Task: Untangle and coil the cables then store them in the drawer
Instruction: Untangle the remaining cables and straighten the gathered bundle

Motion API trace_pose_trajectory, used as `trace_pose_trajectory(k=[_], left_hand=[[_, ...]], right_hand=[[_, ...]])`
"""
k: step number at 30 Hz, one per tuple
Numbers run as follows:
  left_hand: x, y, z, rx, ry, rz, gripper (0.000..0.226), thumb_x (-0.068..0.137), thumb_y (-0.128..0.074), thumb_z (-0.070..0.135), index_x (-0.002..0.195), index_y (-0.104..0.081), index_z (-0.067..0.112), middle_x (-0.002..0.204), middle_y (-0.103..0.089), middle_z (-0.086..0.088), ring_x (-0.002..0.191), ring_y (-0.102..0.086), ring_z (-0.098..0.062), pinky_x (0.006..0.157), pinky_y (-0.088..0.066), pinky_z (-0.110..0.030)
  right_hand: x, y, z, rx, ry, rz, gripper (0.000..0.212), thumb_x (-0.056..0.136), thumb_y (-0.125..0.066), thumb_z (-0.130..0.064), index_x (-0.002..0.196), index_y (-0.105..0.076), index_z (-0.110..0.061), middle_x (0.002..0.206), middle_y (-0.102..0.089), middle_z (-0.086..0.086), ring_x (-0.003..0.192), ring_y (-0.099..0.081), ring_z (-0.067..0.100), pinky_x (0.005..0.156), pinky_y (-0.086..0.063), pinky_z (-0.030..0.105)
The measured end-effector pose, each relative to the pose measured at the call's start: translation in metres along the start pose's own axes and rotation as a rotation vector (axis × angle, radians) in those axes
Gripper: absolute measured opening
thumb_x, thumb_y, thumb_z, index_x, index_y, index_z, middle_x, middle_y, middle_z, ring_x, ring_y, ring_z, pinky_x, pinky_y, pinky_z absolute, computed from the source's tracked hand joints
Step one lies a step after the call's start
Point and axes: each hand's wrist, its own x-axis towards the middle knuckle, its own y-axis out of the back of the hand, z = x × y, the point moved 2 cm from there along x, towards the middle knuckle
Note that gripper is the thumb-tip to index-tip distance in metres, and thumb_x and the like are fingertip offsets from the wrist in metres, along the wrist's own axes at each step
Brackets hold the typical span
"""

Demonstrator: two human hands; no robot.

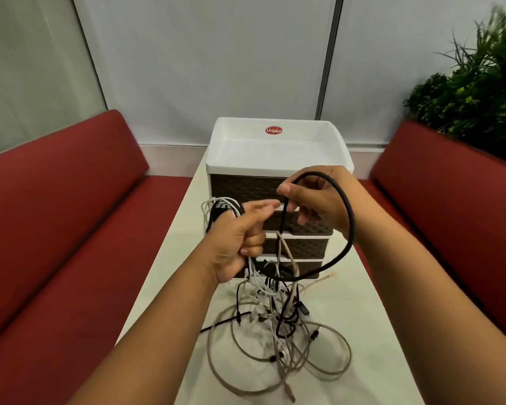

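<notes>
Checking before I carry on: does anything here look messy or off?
Only the cables: a tangle on the table, partly lifted by the left hand. Drawers look closed.

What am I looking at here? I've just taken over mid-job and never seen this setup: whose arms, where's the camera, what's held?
There is no machine: these are a person's two bare arms, filmed by one camera on their head looking down. The left hand grips a bunch of tangled cables that hang onto the white table. The right hand pinches a thick black cable, looped over it. Behind stands a small drawer unit, drawers shut, between red benches.
</notes>
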Motion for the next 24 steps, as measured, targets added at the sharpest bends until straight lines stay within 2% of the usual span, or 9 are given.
trace_pose_trajectory(k=[2,5,9,12,15,17,20,22,24], left_hand=[[0.0,-0.001,-0.003,0.082,0.01,-0.036,0.028,0.096,-0.056,0.015,0.122,-0.061,0.004,0.052,-0.029,0.012,0.041,-0.019,-0.002,0.039,-0.016,-0.016],[0.003,0.002,-0.004,0.154,0.013,-0.018,0.031,0.095,-0.059,0.013,0.123,-0.06,0.001,0.056,-0.035,0.011,0.041,-0.022,-0.002,0.037,-0.02,-0.016],[0.004,0.005,-0.007,0.216,0.01,0.028,0.016,0.094,-0.062,0.009,0.109,-0.064,0.003,0.063,-0.042,0.003,0.041,-0.024,-0.002,0.037,-0.021,-0.016],[0.004,0.005,-0.009,0.151,0.0,0.08,0.003,0.093,-0.061,0.009,0.097,-0.061,0.009,0.056,-0.039,0.007,0.039,-0.024,-0.002,0.036,-0.02,-0.015],[0.007,0.009,-0.008,0.016,-0.015,0.159,0.005,0.094,-0.06,0.009,0.093,-0.058,0.013,0.048,-0.032,0.011,0.037,-0.022,-0.001,0.035,-0.018,-0.014],[0.008,0.01,-0.008,-0.026,-0.017,0.19,0.005,0.095,-0.06,0.009,0.092,-0.057,0.014,0.046,-0.03,0.011,0.036,-0.021,-0.001,0.034,-0.017,-0.014],[0.009,0.01,-0.007,-0.031,-0.013,0.206,0.005,0.095,-0.059,0.01,0.094,-0.057,0.014,0.046,-0.029,0.011,0.036,-0.021,-0.001,0.035,-0.016,-0.015],[0.01,0.012,-0.005,-0.064,-0.016,0.213,0.004,0.095,-0.059,0.01,0.095,-0.057,0.014,0.046,-0.028,0.011,0.036,-0.021,-0.001,0.035,-0.016,-0.014],[0.011,0.017,0.002,-0.117,-0.033,0.222,0.006,0.095,-0.057,0.012,0.092,-0.057,0.016,0.045,-0.026,0.011,0.035,-0.02,-0.001,0.033,-0.017,-0.013]], right_hand=[[0.004,-0.004,0.003,-0.003,0.006,-0.006,0.01,0.09,-0.067,-0.027,0.087,-0.07,-0.018,0.069,-0.07,0.004,0.053,-0.064,0.019,0.051,-0.045,0.022],[0.003,-0.009,0.013,0.146,-0.001,-0.015,0.008,0.09,-0.066,-0.022,0.09,-0.069,-0.014,0.067,-0.068,0.004,0.057,-0.064,0.018,0.052,-0.047,0.025],[-0.006,-0.014,0.03,0.383,0.0,-0.057,0.018,0.087,-0.064,-0.018,0.102,-0.068,-0.009,0.072,-0.069,0.004,0.067,-0.068,0.018,0.059,-0.052,0.023],[-0.016,-0.023,0.051,0.581,-0.063,0.002,0.027,0.081,-0.066,-0.011,0.107,-0.062,-0.007,0.073,-0.067,0.005,0.065,-0.068,0.016,0.057,-0.052,0.022],[-0.033,-0.038,0.074,0.434,-0.162,0.054,0.017,0.079,-0.074,-0.012,0.093,-0.065,-0.01,0.068,-0.062,0.004,0.058,-0.06,0.012,0.055,-0.045,0.025],[-0.042,-0.05,0.081,0.36,-0.195,-0.028,0.013,0.078,-0.076,-0.017,0.086,-0.068,-0.012,0.069,-0.063,0.005,0.058,-0.058,0.011,0.057,-0.046,0.025],[-0.044,-0.058,0.081,0.315,-0.148,-0.054,0.008,0.078,-0.078,-0.016,0.085,-0.074,-0.015,0.072,-0.068,0.004,0.065,-0.061,0.014,0.066,-0.049,0.029],[-0.045,-0.057,0.082,0.225,-0.108,-0.112,0.003,0.082,-0.076,-0.013,0.08,-0.074,-0.016,0.071,-0.069,0.0,0.067,-0.061,0.011,0.067,-0.049,0.025],[-0.052,-0.055,0.089,0.156,-0.107,-0.211,0.012,0.084,-0.073,-0.01,0.075,-0.07,-0.018,0.068,-0.065,-0.008,0.066,-0.057,0.005,0.065,-0.046,0.02]])
